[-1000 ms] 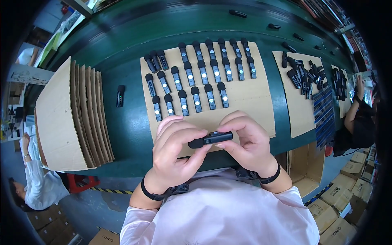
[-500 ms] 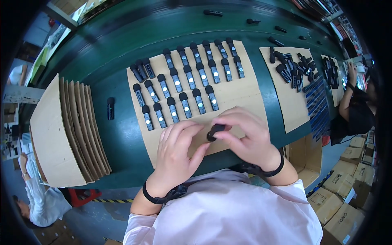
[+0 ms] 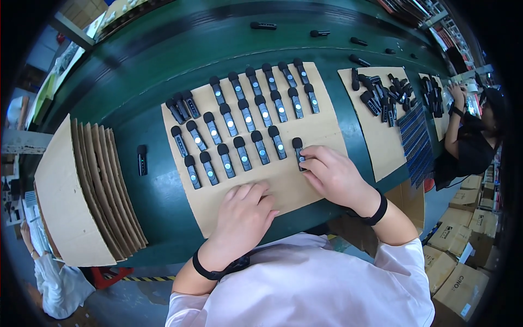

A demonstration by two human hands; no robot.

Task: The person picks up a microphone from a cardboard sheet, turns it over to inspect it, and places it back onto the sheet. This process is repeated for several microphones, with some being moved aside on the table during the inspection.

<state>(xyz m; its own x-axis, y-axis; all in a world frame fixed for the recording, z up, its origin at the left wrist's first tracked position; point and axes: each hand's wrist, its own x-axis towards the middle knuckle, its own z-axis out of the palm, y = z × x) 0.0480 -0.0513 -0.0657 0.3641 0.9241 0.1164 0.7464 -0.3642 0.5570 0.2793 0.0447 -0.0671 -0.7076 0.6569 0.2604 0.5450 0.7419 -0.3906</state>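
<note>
My right hand (image 3: 336, 177) pinches a small black microphone (image 3: 297, 146) with a rounded foam head. That microphone lies at the right end of the nearest row on a cardboard sheet (image 3: 321, 131), partly hidden by my fingers. Further microphones (image 3: 276, 143) lie in rows on the sheet, heads pointing away, most showing a pale round spot on the body. Three stand close together at its far left corner. Over the near part of the cardboard, my left hand (image 3: 242, 210) rests with loosely bent fingers, thumb apart, holding nothing visible.
Folded cardboard sheets (image 3: 81, 201) stand at the left, beside a lone microphone (image 3: 142, 160). Rightward, another cardboard sheet (image 3: 384, 158) bears a microphone pile and a blue perforated mat (image 3: 417, 144). Loose microphones (image 3: 263, 25) lie on the far green surface. A co-worker (image 3: 471, 136) is at right.
My right hand has moved the microphone from between my hands to the cardboard, at the right end of the nearest row. My left hand has drawn slightly back, and the view has shifted.
</note>
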